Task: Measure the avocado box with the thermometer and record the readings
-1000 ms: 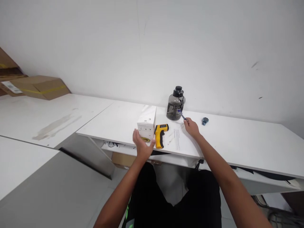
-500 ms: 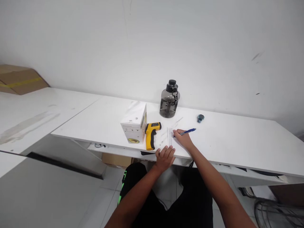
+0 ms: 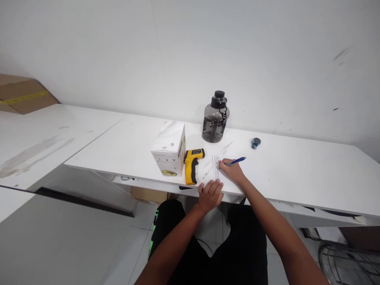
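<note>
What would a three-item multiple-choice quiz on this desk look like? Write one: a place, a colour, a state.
1. Where does the thermometer lie?
A. right of the box
B. behind the bottle
C. on the floor

2. What colour is the pen?
A. red
B. blue
C. green

3. What is the left hand doing?
A. lifting the bottle
B. gripping the box
C. resting flat on the paper at the desk edge

Answers:
1 A, it lies beside the box.
2 B, the barrel is blue in the right hand.
3 C, the fingers lie flat.
</note>
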`<state>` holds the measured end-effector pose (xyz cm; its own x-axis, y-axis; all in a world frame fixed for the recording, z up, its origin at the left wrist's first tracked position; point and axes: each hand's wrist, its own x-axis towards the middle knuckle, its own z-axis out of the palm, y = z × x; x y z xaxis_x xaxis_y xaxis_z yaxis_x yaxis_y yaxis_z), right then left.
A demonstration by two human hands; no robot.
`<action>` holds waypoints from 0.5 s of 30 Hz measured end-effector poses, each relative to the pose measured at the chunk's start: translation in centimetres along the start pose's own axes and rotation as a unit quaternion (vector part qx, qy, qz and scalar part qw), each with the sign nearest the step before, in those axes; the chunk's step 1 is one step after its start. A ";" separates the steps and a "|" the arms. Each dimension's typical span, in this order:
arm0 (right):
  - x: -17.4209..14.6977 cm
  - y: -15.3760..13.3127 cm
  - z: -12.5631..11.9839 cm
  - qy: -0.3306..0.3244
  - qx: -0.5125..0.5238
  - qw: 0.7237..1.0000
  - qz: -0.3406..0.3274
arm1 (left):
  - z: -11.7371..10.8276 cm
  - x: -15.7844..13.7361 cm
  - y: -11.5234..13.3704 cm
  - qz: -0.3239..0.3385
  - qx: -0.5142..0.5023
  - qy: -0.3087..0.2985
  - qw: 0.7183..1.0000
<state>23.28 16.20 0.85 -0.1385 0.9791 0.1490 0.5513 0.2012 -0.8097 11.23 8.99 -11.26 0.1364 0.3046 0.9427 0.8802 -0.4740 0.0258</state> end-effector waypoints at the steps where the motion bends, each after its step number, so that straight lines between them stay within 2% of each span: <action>1: 0.0 0.0 0.0 0.001 -0.003 1.000 -0.003 | 0.0 0.1 0.0 -0.001 0.001 0.001 1.000; 7: 0.0 0.3 0.0 -0.021 -0.003 1.000 -0.008 | -0.1 0.1 0.1 0.000 0.003 -0.006 1.000; 15: 0.0 0.1 0.1 0.008 -0.014 1.000 -0.002 | 0.2 -0.4 -0.1 0.004 0.010 -0.007 1.000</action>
<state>23.31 16.19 0.69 -0.1273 0.9787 0.1610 0.5741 0.2050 -0.7927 11.15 9.05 -11.74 0.1501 0.3117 0.9383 0.8877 -0.4602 0.0109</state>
